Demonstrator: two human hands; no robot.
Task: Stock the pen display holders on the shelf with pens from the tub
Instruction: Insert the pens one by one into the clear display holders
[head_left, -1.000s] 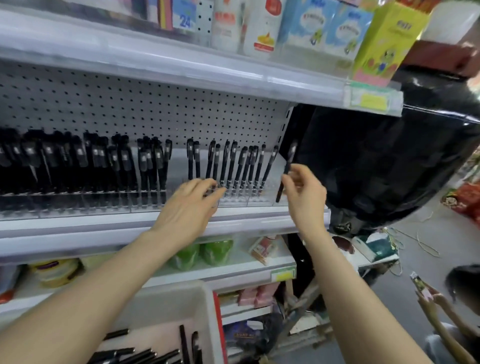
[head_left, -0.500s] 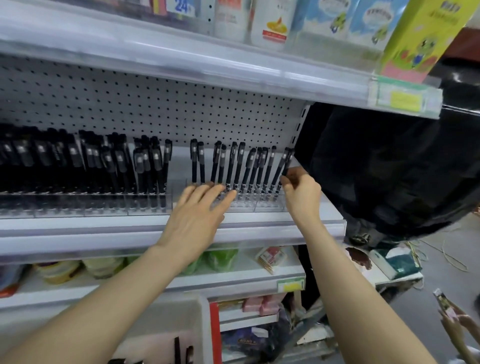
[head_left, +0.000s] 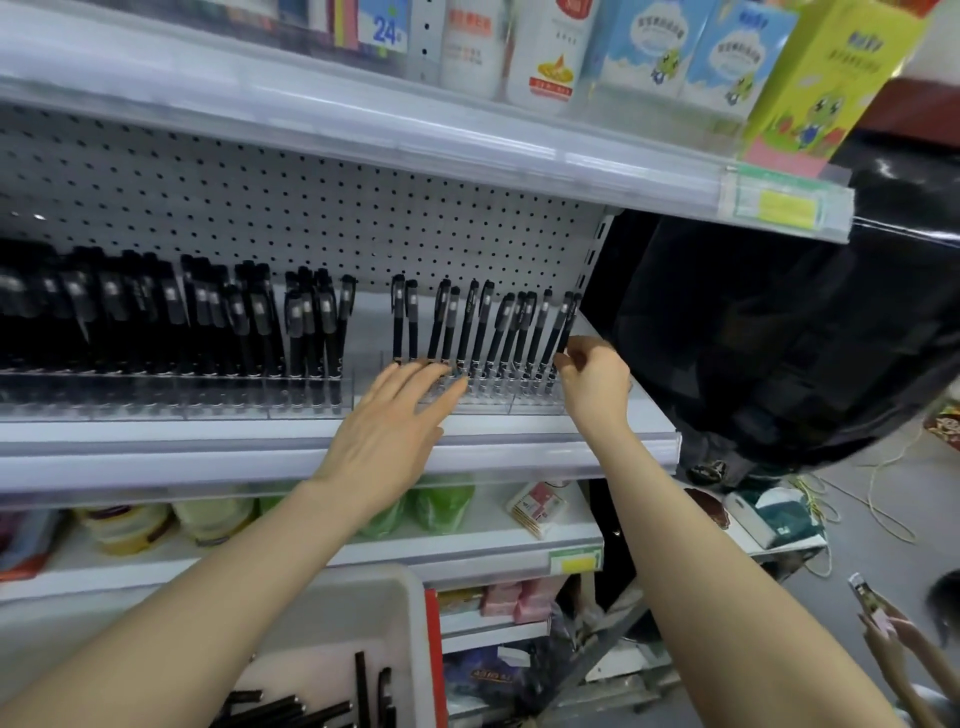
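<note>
Clear plastic pen display holders (head_left: 535, 402) line the middle shelf (head_left: 260, 441), filled with upright black pens. The left holders are packed; the right holder has a sparser row. My left hand (head_left: 395, 415) lies with straight fingers against the front of the right holder. My right hand (head_left: 592, 376) pinches the lower part of the rightmost black pen (head_left: 567, 322), which stands in the holder's right end. A white tub (head_left: 400, 613) at the bottom holds several loose black pens (head_left: 311, 709).
A shelf above carries boxes and bottles (head_left: 675, 52). A black plastic sheet (head_left: 779, 338) hangs right of the shelf. The shelf below holds green packets (head_left: 441, 501) and jars. Another person's hands with a phone (head_left: 872, 608) are at the lower right.
My right hand has brought the pen down from mid-air into the right end of the holder. The left hand stayed against the holder's front.
</note>
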